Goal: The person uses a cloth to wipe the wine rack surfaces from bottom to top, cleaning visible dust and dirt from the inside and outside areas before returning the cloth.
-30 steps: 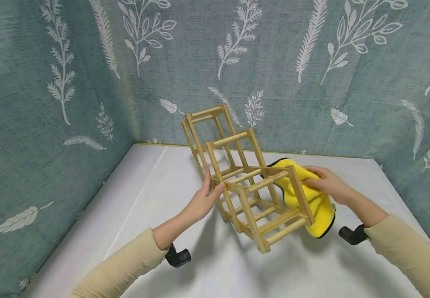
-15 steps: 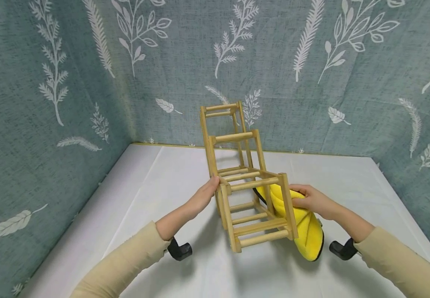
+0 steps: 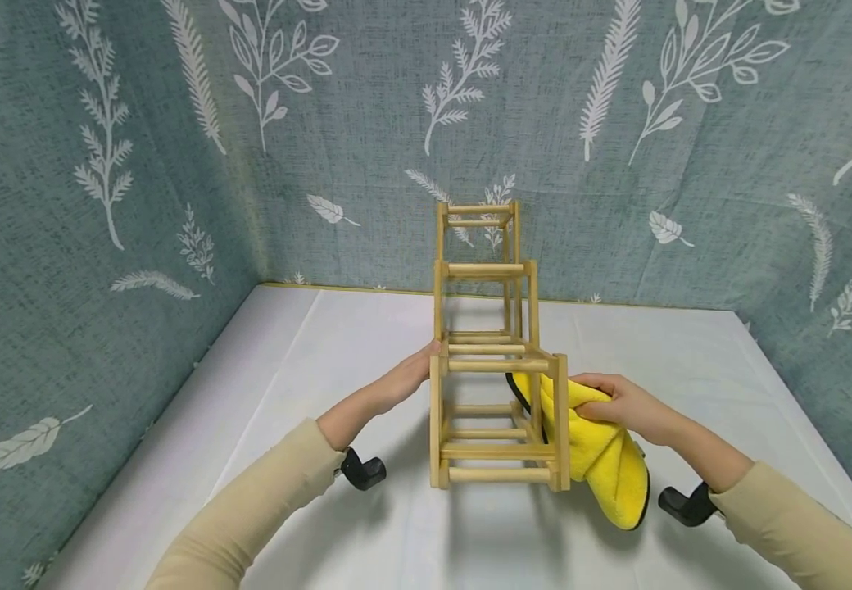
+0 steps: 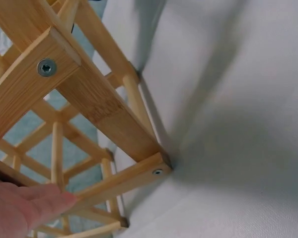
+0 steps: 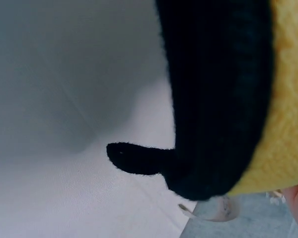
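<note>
A light wooden rack [image 3: 498, 452] of slats and round rods rises in steps toward the back wall, its low end facing me. My left hand [image 3: 404, 380] holds its left side, some fingers hidden behind the frame. In the left wrist view that hand's fingers [image 4: 44, 201] lie along a slat of the rack [image 4: 102, 111], where bolt heads show. On the right my right hand [image 3: 628, 407] grips a bunched yellow cloth [image 3: 614, 483] with dark edging, against the rack's right side. The right wrist view shows the cloth's dark border [image 5: 213, 89] and a small loop [image 5: 136, 158].
The rack is over a white table [image 3: 308, 524]. Teal fabric with a white leaf print [image 3: 367, 123] encloses the back and both sides. A black wrist camera [image 3: 363, 469] is on the left wrist, and another [image 3: 686, 505] on the right.
The rack has turned from a slant to facing me squarely, its far end swinging right. The right hand and cloth have moved slightly toward me; the left hand has stayed at the rack's left side.
</note>
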A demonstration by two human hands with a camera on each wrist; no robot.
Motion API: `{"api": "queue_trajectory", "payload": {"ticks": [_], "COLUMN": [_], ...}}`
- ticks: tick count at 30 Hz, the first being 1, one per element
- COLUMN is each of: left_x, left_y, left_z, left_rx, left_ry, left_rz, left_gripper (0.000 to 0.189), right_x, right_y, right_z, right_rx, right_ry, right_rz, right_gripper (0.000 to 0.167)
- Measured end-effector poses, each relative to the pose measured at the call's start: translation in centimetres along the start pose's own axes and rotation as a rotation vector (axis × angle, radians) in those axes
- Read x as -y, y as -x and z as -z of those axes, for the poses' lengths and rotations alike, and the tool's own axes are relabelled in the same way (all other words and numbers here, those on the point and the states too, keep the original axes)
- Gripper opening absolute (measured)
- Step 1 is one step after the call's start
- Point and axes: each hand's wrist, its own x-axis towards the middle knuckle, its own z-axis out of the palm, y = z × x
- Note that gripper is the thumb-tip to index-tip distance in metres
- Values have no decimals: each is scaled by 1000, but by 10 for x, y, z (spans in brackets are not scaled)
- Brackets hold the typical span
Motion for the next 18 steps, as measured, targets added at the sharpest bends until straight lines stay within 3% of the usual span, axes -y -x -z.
{"api": "queue_trajectory", "payload": {"ticks": [10, 14, 18], "left_x": [5, 7, 5], "left_y": [-8, -10, -6], "left_z": [3, 3, 5], "left_rx": [74, 75, 66], "left_ry": [35, 33, 3], "left_rz": [-23, -17, -11], "left_gripper": [87, 90, 82], "right_x": [3, 5, 13], "right_y": [0, 0, 5], "right_z": [-2, -2, 0], "right_rx": [-38, -53, -107], "right_ry": [21, 24, 77], "right_rz": [17, 6, -16], "right_gripper": [47, 47, 47]}}
